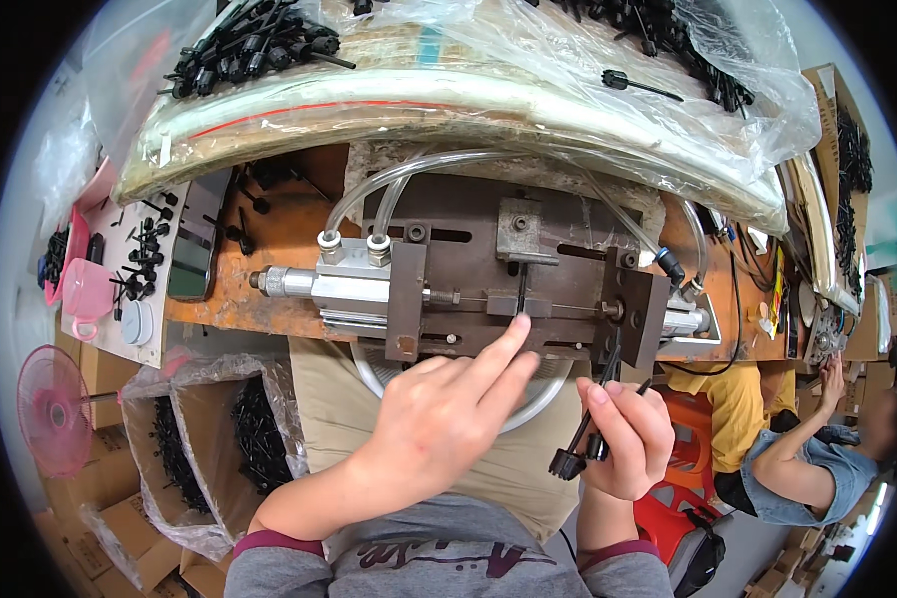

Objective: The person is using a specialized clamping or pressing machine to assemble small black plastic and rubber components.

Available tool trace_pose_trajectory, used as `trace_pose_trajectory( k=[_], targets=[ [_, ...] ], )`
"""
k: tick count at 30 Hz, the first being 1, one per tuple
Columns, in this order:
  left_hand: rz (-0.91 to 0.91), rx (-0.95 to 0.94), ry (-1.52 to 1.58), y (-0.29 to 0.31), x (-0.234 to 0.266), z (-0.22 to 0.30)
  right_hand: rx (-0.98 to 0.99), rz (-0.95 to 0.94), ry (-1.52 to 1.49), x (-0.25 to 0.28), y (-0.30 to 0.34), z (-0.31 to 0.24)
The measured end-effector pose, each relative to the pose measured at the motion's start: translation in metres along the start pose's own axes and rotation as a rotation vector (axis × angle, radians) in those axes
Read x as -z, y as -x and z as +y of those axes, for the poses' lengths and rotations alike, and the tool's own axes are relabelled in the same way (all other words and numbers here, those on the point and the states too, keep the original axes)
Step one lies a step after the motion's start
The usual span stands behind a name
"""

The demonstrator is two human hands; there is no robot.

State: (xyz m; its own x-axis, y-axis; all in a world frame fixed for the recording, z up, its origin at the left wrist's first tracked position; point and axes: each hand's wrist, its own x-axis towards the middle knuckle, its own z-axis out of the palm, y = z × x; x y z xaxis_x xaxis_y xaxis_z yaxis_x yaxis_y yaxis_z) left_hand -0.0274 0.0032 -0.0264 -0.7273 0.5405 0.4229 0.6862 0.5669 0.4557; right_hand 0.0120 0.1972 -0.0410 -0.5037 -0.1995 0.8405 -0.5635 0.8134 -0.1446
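My left hand reaches over the near edge of a dark metal fixture, fingers stretched out. Its index fingertip touches the near end of a thin black rod lying in the small block at the fixture's middle. My right hand pinches a few black rods with knobbed heads, in front of the fixture's right upright plate. Their heads hang down toward me; the fingers hide part of the shafts. Above the rod sits a grey metal clamp block.
Air cylinders flank the fixture, left and right, with clear hoses arching behind. Black rods are heaped on the plastic-covered shelf. Lined boxes of black parts and a pink fan stand left. Another person works at right.
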Motion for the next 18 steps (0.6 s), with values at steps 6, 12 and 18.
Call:
trace_pose_trajectory(
  k=[6,12,18],
  targets=[
    [0.083,0.001,0.639,0.011,0.011,0.019,0.052,-0.075,-0.023,-0.004,-0.006,-0.006],
    [0.198,0.022,0.22,0.014,0.006,0.015,-0.083,-0.033,-0.076,-0.006,-0.003,0.001],
    [0.186,-0.031,-0.096,0.012,-0.019,0.004,-0.159,0.004,-0.199,-0.009,0.005,-0.001]
  ],
)
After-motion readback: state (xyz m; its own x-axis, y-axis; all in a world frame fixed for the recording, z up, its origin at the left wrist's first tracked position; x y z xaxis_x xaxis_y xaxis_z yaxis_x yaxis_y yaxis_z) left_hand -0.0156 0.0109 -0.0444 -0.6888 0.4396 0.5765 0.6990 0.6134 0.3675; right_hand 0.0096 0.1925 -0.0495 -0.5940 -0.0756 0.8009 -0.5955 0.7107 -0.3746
